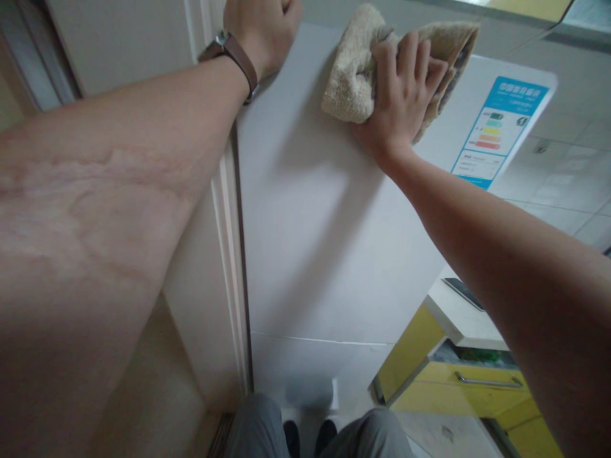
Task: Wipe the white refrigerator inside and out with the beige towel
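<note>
My right hand presses a folded beige towel against the white refrigerator door, high on its front. Its fingers are bent over the cloth, and the towel bunches out on both sides of the hand. My left hand is up at the refrigerator's upper left edge, beside the door frame, with its fingers curled closed. The top of the frame cuts it off, and whatever lies inside the fingers is hidden. A watch with a brown strap is on the left wrist.
A blue and white energy label is on the door's right side. White door trim runs along the left. At lower right stand a pale countertop and yellow cabinets with a metal handle. My feet are close to the refrigerator's base.
</note>
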### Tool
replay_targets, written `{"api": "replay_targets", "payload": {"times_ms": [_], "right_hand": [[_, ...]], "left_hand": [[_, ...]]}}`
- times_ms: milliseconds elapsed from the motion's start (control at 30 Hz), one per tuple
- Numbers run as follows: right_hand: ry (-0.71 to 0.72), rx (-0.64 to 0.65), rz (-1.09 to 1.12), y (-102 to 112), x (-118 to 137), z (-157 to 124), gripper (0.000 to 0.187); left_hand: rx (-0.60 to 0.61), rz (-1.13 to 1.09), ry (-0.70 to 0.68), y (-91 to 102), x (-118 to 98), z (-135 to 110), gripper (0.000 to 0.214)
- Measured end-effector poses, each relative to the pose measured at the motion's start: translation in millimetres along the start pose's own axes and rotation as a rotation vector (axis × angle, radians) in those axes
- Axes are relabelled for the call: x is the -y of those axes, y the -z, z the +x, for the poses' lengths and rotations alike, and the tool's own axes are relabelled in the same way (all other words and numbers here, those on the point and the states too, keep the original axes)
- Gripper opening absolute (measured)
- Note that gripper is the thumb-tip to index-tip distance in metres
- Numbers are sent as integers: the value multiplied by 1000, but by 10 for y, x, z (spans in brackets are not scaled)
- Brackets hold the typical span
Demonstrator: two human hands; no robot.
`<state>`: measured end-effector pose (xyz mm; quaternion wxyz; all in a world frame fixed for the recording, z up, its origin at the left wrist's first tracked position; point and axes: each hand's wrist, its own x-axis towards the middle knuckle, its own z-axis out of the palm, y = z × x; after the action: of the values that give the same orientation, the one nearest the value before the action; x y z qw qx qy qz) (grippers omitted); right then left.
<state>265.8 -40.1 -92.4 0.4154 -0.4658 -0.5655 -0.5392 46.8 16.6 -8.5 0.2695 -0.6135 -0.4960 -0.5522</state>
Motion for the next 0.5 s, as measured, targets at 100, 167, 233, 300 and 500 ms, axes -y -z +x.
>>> {"api": "replay_targets", "payload": {"times_ms": [100,167,233,300,500], "right_hand": [[-8,3,9,-28,3,15,61],[-16,-1,19,-53,0,28,62],[-11,-13,41,-65,-2,34,62],[1,-21,63,-57,-2,34,61],[15,-8,73,-14,-11,16,62]], "left_hand": [[19,-36,-24,29,2,-7,57],[51,-56,-59,64,2,-27,56],[65,-68,-71,90,1,-46,55],[65,-84,-67,97,8,-51,55],[98,-140,-301,75,104,4,50]]}}
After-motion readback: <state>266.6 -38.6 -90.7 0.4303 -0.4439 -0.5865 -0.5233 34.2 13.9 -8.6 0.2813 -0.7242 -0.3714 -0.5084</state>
